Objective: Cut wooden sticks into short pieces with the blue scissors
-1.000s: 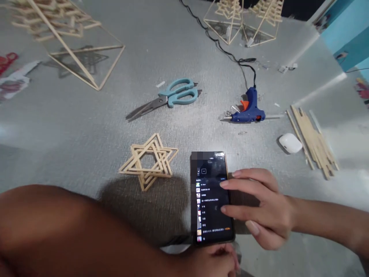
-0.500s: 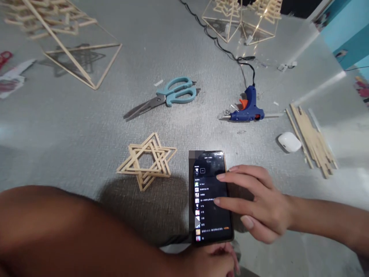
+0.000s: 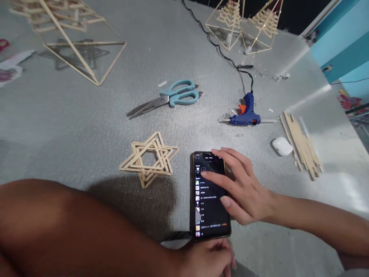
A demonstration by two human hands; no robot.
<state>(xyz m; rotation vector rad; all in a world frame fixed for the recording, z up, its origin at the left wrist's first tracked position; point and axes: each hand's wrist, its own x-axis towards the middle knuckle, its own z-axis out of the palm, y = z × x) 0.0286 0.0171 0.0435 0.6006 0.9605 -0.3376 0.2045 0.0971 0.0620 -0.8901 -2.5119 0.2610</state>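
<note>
Nearest, a left forearm [image 3: 115,238] crosses the lower part of the view from the left, its outline soft and dark. It ends in the left hand [image 3: 210,257], whose fingers bend below the lower edge of a phone [image 3: 211,215]; the phone partly hides them, so whether they pinch it cannot be told. The phone lies screen up at the near middle, with a list of rows lit on its dark display. The right hand [image 3: 245,192] reaches over it from the right, fingers spread; one fingertip is at the upper left of the screen, but pressing or hovering cannot be told apart.

The table [image 3: 100,111] is grey and finely textured, with pale glare along its right side and a broad shadow beside the forearm. Left of the phone lies a six-pointed stick star [image 3: 145,168]. To the right, a white rounded case [image 3: 282,146] sits just beside a bundle of flat wooden sticks [image 3: 301,142]. Beyond are a blue glue gun [image 3: 246,117] on its side and scissors [image 3: 165,99] with light blue handles, blades slightly apart.

Farther off, a large stick frame [image 3: 69,42] stands at left, casting a star-shaped shadow. A black cord [image 3: 245,67] winds from the glue gun toward the far edge, near two smaller stick frames [image 3: 232,15]. Behind them is a dark area [image 3: 300,15]; at far right, turquoise panels [image 3: 331,34] rise above blurred colourful items [image 3: 348,100].
</note>
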